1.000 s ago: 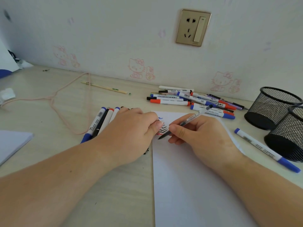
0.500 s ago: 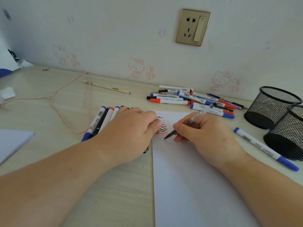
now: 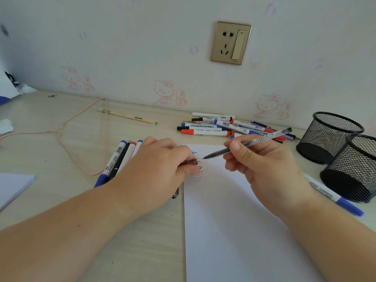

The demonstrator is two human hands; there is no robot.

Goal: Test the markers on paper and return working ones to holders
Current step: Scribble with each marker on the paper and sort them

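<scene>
A gold-framed wall socket [image 3: 231, 43] with a switch is mounted on the pale wall [image 3: 142, 47], which is printed with faint pink cartoon cats [image 3: 165, 92]. A pink cord [image 3: 81, 127] is looped across the light wooden desk [image 3: 61, 251]. A thin wooden stick [image 3: 124, 115] is laid near the wall. A white pad [image 3: 12, 186] is seen at the left edge, and crumpled white material [image 3: 5, 126] farther back.

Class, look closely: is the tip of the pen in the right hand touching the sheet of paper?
Apart. The head view shows the pen lifted in the right hand, its tip hanging clear above the paper.
</scene>
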